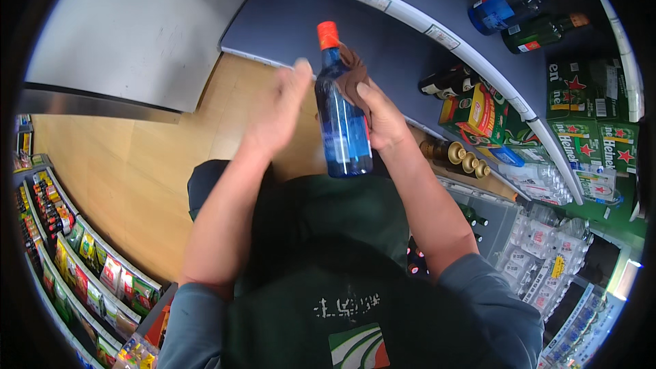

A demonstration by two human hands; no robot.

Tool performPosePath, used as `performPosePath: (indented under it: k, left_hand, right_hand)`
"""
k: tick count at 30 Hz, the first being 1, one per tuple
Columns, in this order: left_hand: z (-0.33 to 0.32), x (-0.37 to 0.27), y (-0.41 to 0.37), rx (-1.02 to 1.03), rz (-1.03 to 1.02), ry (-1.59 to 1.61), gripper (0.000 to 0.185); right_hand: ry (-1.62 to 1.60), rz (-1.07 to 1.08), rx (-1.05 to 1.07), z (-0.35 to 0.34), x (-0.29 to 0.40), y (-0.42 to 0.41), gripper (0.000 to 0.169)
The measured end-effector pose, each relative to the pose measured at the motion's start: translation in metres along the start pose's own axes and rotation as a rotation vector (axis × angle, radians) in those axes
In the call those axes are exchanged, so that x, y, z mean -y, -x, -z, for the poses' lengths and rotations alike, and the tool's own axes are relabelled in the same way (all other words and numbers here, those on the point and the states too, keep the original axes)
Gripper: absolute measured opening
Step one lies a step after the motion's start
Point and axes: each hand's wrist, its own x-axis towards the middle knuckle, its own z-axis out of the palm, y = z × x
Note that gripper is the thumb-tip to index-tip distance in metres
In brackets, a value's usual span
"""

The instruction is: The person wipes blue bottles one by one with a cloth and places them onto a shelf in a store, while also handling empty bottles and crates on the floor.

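Note:
A blue glass bottle point(342, 128) with a red cap stands nearly upright in front of me, over my lap. My right hand point(384, 120) grips it from the right side, with a brown cloth point(352, 74) bunched between the hand and the bottle's shoulder and neck. To the left of the bottle, my left hand point(282, 107) is raised and blurred by motion. It appears apart from the glass, with nothing visible in it. A dark apron point(328, 246) covers my front.
Ahead are grey shelves point(292, 25) with white label rails. At upper right, another blue bottle point(494, 13) lies beside a green bottle point(538, 36). Heineken cartons point(579, 143), gold-topped cans point(456, 154) and a plastic-wrapped bottle pack point(538, 261) are on the right. Stocked shelves point(97, 266) curve along the left.

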Motion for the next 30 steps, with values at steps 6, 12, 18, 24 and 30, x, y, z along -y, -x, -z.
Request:
performPosePath:
  k: [6,12,18,24,30]
  left_hand:
    - [0.001,0.009,-0.025,0.121,0.2,0.766,0.05]
    - [0.006,0.021,-0.032,-0.085,0.211,0.725,0.051]
    - [0.013,0.016,-0.034,-0.265,0.256,0.835,0.049]
    - [0.02,0.011,-0.031,-0.14,0.222,0.894,0.041]
    - [0.011,-0.003,-0.02,0.334,-0.157,0.93,0.029]
  right_hand:
    - [-0.083,-0.324,0.221,0.008,-0.055,0.026,0.093]
    - [0.34,-0.258,0.058,-0.021,-0.048,0.047,0.065]
    - [0.869,-0.108,-0.139,0.001,-0.056,0.079,0.077]
    - [-0.11,-0.29,-0.099,0.014,-0.078,0.092,0.075]
    - [-0.376,-0.498,-0.026,0.027,-0.078,0.086,0.07]
